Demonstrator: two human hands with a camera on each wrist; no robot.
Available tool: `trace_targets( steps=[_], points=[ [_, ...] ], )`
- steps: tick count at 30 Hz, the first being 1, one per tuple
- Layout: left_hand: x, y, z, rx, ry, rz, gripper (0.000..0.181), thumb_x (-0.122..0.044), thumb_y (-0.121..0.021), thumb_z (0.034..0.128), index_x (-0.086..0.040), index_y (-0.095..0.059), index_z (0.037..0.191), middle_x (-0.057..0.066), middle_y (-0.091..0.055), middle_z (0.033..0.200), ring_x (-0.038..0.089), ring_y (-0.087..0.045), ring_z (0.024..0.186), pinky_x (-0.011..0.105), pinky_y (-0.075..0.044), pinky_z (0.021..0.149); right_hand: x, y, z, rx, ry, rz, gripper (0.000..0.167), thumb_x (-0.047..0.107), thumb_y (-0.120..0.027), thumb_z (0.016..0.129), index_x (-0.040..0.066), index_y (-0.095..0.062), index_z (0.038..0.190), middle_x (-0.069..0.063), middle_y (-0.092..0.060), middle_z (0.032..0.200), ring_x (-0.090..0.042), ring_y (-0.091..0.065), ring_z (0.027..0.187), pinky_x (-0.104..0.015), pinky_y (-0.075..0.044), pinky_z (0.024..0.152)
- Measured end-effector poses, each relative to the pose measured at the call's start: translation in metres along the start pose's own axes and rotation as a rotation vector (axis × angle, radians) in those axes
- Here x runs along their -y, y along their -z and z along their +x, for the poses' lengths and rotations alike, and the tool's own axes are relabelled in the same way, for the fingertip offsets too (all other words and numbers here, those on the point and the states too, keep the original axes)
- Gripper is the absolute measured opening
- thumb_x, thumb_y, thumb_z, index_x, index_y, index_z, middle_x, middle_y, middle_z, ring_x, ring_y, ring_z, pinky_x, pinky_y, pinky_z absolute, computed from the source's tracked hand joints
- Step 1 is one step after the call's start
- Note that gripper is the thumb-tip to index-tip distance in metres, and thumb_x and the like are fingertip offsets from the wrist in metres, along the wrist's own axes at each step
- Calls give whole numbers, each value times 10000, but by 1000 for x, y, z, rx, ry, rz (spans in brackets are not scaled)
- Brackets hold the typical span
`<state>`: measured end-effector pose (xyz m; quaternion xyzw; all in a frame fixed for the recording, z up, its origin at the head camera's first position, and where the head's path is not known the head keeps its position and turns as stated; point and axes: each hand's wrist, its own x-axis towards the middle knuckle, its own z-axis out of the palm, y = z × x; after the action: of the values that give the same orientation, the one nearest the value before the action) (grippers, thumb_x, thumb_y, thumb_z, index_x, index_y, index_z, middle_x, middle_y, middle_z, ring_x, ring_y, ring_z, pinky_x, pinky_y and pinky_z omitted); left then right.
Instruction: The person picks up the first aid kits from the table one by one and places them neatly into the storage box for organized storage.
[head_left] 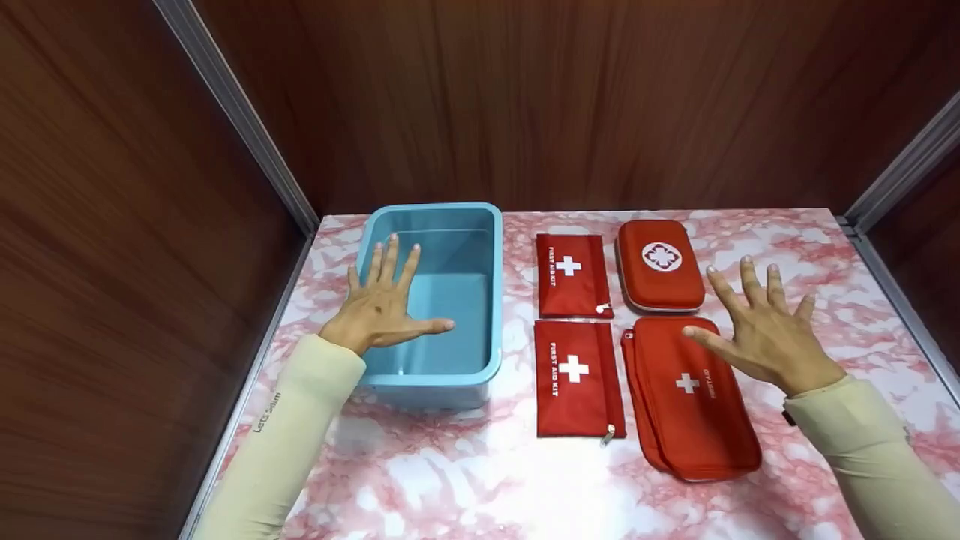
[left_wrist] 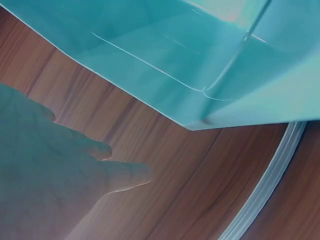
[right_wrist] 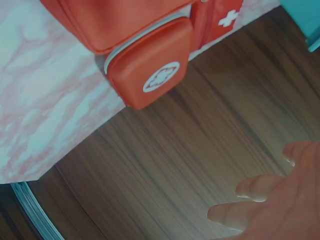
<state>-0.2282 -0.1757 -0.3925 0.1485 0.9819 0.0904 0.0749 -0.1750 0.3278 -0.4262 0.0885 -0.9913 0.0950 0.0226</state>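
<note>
My left hand [head_left: 382, 307], fingers spread and straight, hovers over the left part of a blue bin [head_left: 495, 300] and holds nothing. In the left wrist view the hand [left_wrist: 55, 165] is beside the bin [left_wrist: 145, 80]. My right hand [head_left: 776, 341], also spread and without anything in it, hangs over the right edge of a large red first aid case [head_left: 697, 420]. Behind that case lies a smaller hard red case [head_left: 660, 274] with a round white emblem. Two flat red pouches, one at the back [head_left: 577, 289] and one in front [head_left: 570, 409], lie between bin and cases.
A pink and white marbled table [head_left: 450, 480] carries everything. Dark wooden panels [head_left: 562, 105] stand behind it and at both sides, with metal strips [head_left: 247, 127] at the corners. The bin's inside shows nothing in it.
</note>
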Motion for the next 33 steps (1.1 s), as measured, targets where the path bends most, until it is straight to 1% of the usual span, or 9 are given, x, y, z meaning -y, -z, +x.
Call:
trace_targets(
  steps=[4, 8, 15, 23, 28, 33],
  points=[
    [3, 1, -1, -2, 0, -18, 1264, -906, -492, 717, -216, 81, 1608, 88, 202, 1647, 375, 132, 1496, 706, 52, 1115, -1, -1, -1, -3, 6, 14, 940, 673, -524, 921, 182, -125, 1617, -307, -42, 1614, -619, -50, 1401, -873, -41, 940],
    [7, 1, -2, 0, 4, -35, 1261, -908, -488, 720, -223, 91, 1606, 83, 205, 1647, 372, 127, 1497, 726, 23, 1105, -2, -3, -2, -9, 14, 23, 927, 658, -529, 927, 174, -140, 1615, -312, -61, 1611, -620, -60, 1400, -867, -85, 942],
    [13, 2, -6, 12, 14, -54, 1265, -891, -502, 737, -178, 71, 1611, 132, 175, 1650, 402, 108, 1494, 729, -1, 1107, -5, -7, -4, -14, 20, 49, 921, 628, -550, 934, 179, -125, 1617, -315, -75, 1609, -642, -105, 1380, -858, -162, 930],
    [22, 1, -13, 9, 28, -108, 1246, -866, -529, 746, -209, 88, 1608, 102, 175, 1655, 376, 95, 1503, 694, 16, 1126, -8, -11, -7, -37, 60, 73, 890, 558, -578, 956, 135, -150, 1612, -360, -96, 1586, -680, -181, 1331, -800, -259, 958],
    [27, 0, -15, 9, 19, -133, 1235, -858, -534, 754, -230, 107, 1604, 86, 186, 1653, 372, 100, 1502, 704, 0, 1120, -9, -12, -8, -24, 48, 85, 879, 560, -557, 968, 161, -119, 1617, -351, -76, 1593, -678, -201, 1323, -811, -308, 895],
    [35, -2, -17, 2, 12, -154, 1222, -849, -538, 767, -234, 106, 1604, 80, 188, 1653, 378, 91, 1502, 710, -33, 1120, -9, -15, -9, -34, 50, 96, 861, 550, -549, 977, 189, -104, 1620, -342, -78, 1597, -678, -229, 1310, -820, -330, 846]
  ],
)
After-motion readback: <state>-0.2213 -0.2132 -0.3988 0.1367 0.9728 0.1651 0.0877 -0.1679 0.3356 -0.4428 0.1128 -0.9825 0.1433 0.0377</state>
